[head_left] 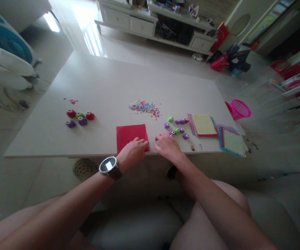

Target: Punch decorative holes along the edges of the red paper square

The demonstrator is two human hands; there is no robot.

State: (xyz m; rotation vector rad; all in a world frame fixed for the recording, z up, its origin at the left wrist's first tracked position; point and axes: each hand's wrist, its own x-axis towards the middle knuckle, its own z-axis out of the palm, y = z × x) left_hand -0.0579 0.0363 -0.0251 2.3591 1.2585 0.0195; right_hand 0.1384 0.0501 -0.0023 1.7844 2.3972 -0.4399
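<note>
Both of my forearms come up from the bottom of the view, over my bare knees, and they reach to the near edge of the white table [108, 83]. On my left wrist I wear a watch [109, 166] with a dark strap. My left hand [133, 151] lies flat with loose fingers on the near right corner of a red sheet of paper [129, 134]; it presses on the paper and does not close around anything. The red sheet is almost square and lies flat at the table edge. Its sides run nearly parallel to that edge, with only a small turn, so I cannot name a clear long axis.

My right hand [167, 145] rests just beside the red sheet, on its right, palm down on the table. The fingers are relaxed and hold nothing; the fingertips point toward the left hand.

Just beyond the right hand stands a group of small paper punches [177, 125], purple and green. To the right of them lies a stack of coloured paper [204, 125] with a yellow sheet on top, and further right another pile with a pale sheet on top [232, 141]. Behind the red sheet, a heap of small coloured paper bits [145, 107] is spread on the table. Well apart, on the left side, is a second group of punches [80, 117], red, green and purple. A pink basket [238, 109] stands on the floor past the right table edge.
</note>
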